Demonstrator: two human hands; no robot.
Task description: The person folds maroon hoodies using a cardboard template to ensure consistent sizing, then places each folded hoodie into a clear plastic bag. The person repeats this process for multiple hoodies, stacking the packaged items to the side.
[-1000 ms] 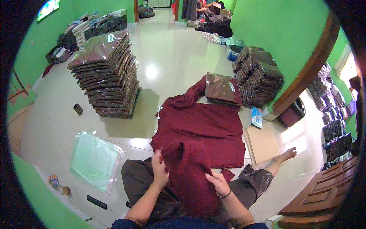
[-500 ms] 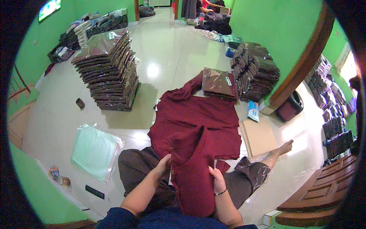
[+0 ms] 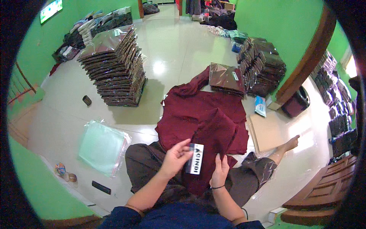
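A maroon long-sleeved shirt (image 3: 202, 110) lies spread over the floor and across my lap, with a folded part of it raised toward me. My left hand (image 3: 176, 158) is closed on the edge of a black-and-white card tag (image 3: 195, 159), which rests against the cloth. At the right edge of the raised part, my right hand (image 3: 220, 172) holds the fabric, fingers pointing away from me. Some of its grip is hidden by the cloth. Beyond the shirt sits a short pile of bagged, folded maroon garments (image 3: 225, 78).
A tall stack of bagged garments (image 3: 114, 72) stands at far left, another stack (image 3: 263, 66) at far right. Clear plastic bags (image 3: 103, 147) lie left, brown cardboard sheets (image 3: 265, 131) right. Nearby are a blue-white packet (image 3: 260, 105), a black oblong object (image 3: 101, 187) and a dark bin (image 3: 297, 103).
My left hand has shifted from the shirt's edge to the card tag, which now shows on top. The raised cloth has tipped away from me, and the whole view has swung slightly.
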